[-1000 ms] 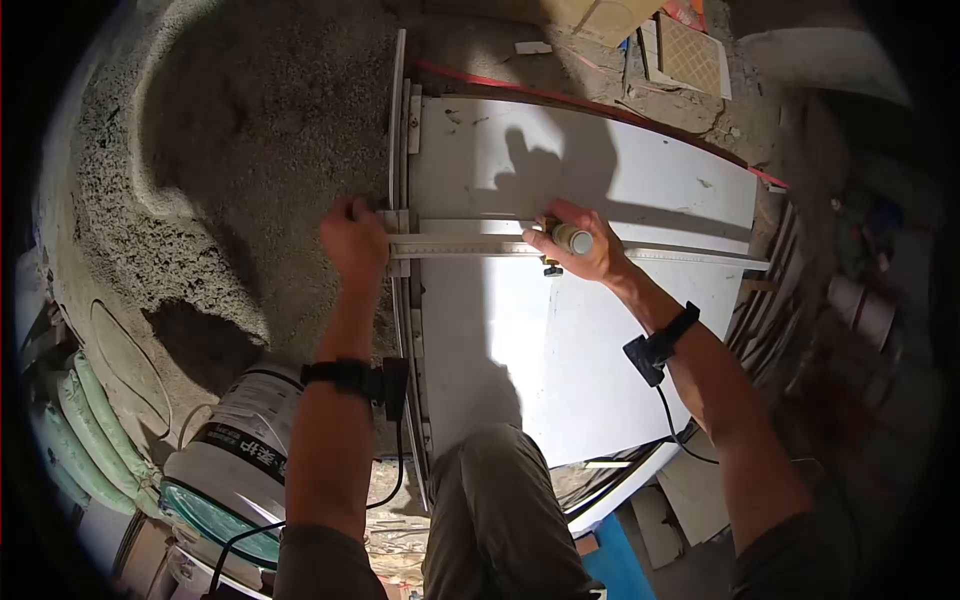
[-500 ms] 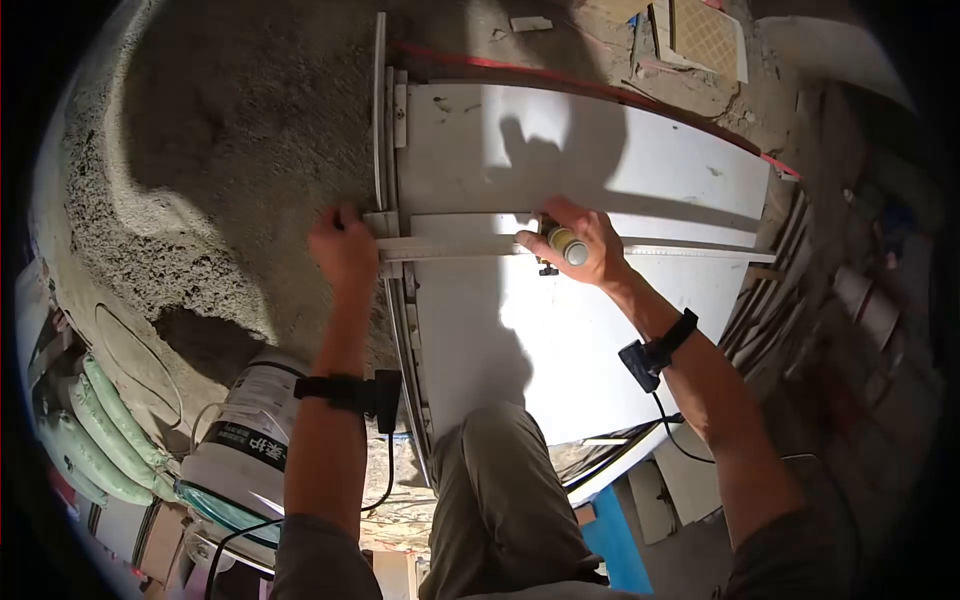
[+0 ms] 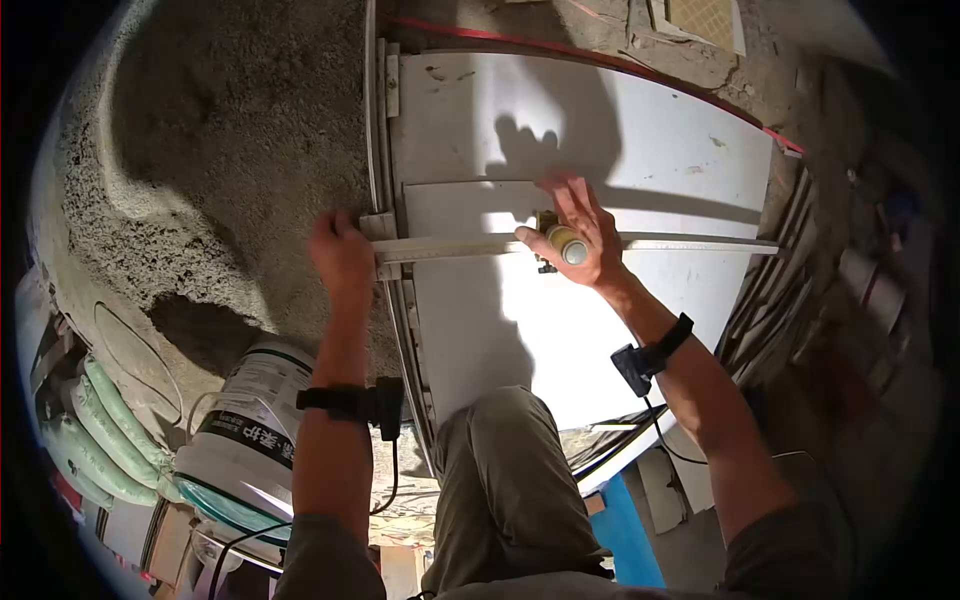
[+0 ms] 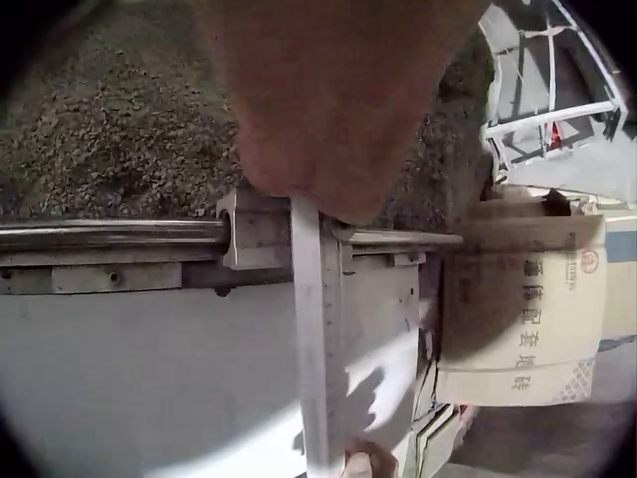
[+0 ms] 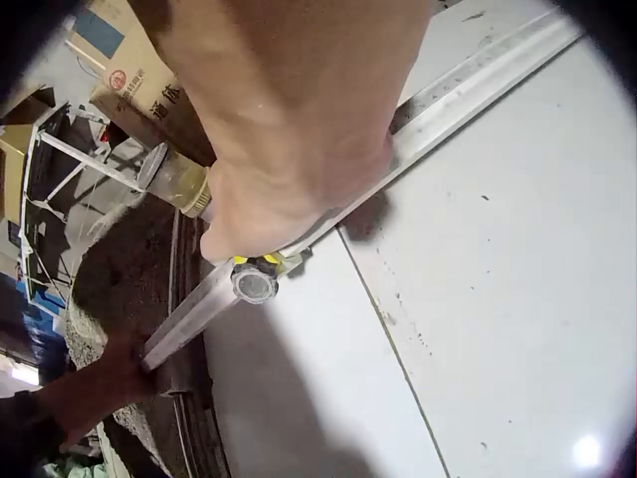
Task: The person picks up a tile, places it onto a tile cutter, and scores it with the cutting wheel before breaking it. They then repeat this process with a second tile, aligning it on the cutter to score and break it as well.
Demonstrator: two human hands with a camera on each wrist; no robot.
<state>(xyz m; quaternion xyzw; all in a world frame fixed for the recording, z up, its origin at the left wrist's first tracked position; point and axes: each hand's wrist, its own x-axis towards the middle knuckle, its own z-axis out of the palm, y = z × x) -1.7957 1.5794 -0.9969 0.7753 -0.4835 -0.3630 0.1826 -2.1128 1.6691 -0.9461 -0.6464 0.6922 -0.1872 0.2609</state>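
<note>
A marked metal ruler bar (image 3: 460,244) crosses a large white tile (image 3: 450,320). My left hand (image 3: 343,258) grips the bar's left end, beside the block on the metal rail (image 3: 377,150); the wrist hides most of its fingers in the left wrist view. On the bar is a cutter with a pale cylindrical handle (image 3: 570,245), dark knobs and yellow parts (image 5: 255,279). My right hand (image 3: 588,235) holds this handle in the crook of its thumb, fingers stretched toward the far side. A thin dark line (image 5: 398,358) runs over the white surface in the right wrist view.
Rough grey sand (image 3: 250,110) lies left of the rail. A white bucket (image 3: 245,420) and green bags (image 3: 115,450) stand near my left arm. Thin strips (image 3: 775,270) are stacked beyond the tile's right edge. A cardboard box (image 4: 523,309) shows in the left wrist view.
My right hand's fingers have straightened and spread, while the cutter stays near the same spot on the bar. The left hand keeps its place at the bar's end. The head view has shifted slightly.
</note>
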